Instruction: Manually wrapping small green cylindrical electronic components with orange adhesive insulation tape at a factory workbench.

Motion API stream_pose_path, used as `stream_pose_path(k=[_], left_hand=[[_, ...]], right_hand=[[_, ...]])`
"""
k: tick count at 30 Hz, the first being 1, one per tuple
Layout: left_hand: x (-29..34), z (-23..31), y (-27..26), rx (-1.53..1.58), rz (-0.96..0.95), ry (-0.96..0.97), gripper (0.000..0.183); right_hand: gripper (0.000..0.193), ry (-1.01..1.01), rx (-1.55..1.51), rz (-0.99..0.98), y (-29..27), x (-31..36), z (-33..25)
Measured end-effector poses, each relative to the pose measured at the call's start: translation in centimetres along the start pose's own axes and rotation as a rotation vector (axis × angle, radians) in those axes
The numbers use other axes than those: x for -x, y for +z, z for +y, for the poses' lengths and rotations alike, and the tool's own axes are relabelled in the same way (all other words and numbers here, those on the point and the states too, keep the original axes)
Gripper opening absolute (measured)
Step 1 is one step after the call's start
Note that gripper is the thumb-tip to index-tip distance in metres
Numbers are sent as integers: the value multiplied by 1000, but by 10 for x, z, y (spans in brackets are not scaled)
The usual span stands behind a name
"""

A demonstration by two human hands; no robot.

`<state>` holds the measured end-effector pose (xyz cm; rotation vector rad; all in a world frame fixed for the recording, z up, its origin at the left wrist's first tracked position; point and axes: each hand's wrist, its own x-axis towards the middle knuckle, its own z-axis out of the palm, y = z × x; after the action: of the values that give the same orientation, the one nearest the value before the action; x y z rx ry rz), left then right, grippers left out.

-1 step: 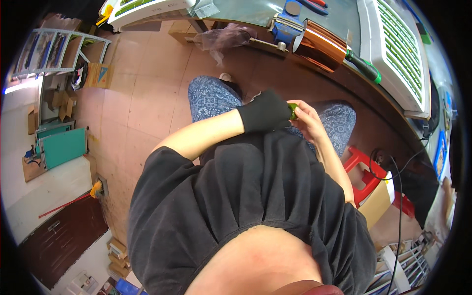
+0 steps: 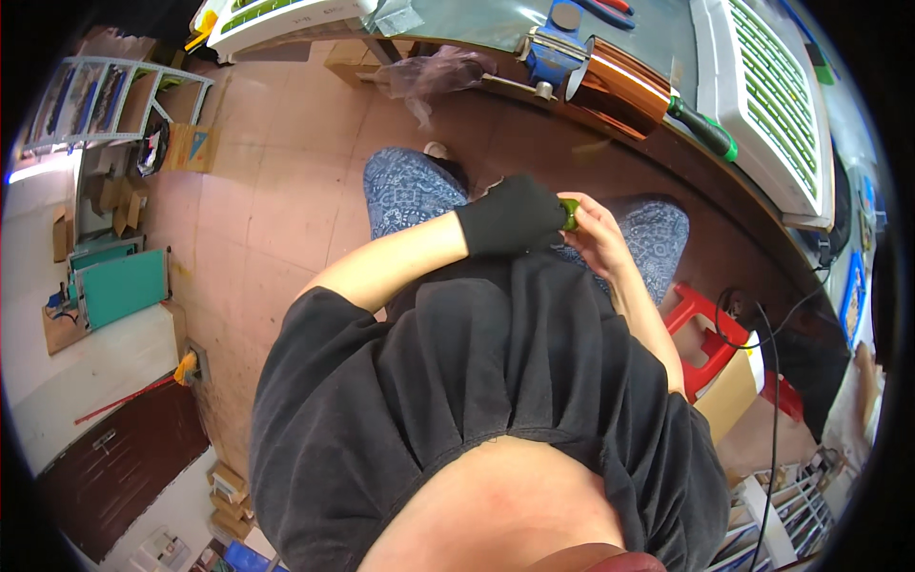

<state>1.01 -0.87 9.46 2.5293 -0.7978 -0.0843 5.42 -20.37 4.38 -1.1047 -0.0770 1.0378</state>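
Both my hands are together in front of my lap. My left hand [image 2: 522, 214] wears a black glove and is closed, its edge against a small glossy green piece [image 2: 570, 214]. Most of the gloved fingers blend into the black fabric and are hard to make out. My bare right hand [image 2: 599, 236] pinches the same green piece between thumb and fingers from the right side. Its exact kind is too small to tell.
A workbench [image 2: 467, 27] ahead bears a blue vise [image 2: 555, 59], a shiny copper-coloured cylinder [image 2: 620, 88], a black-and-green handle [image 2: 703, 129], red-handled pliers [image 2: 610, 11] and a white tray with green strips [image 2: 707, 57]. At my right stands a red stool [image 2: 694, 310], near a black cable [image 2: 774, 400].
The green piece has turned slightly and shows a little more between my hands. My gloved left hand has tilted a little. The surroundings look the same.
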Motion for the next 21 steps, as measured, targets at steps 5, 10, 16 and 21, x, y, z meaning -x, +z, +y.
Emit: stream_pose_path(k=[5, 10, 16, 21], left_hand=[[14, -4, -5, 85, 652, 12, 10], [3, -18, 10, 602, 574, -366, 17], [6, -32, 33, 704, 402, -372, 25], [12, -38, 78, 1049, 377, -321, 29]], right_hand=[[41, -132, -495, -109, -12, -9, -2], [45, -132, -369, -174, -2, -12, -12], [43, -219, 154, -29, 12, -12, -12], [42, -464, 574, -64, 16, -11, -9]])
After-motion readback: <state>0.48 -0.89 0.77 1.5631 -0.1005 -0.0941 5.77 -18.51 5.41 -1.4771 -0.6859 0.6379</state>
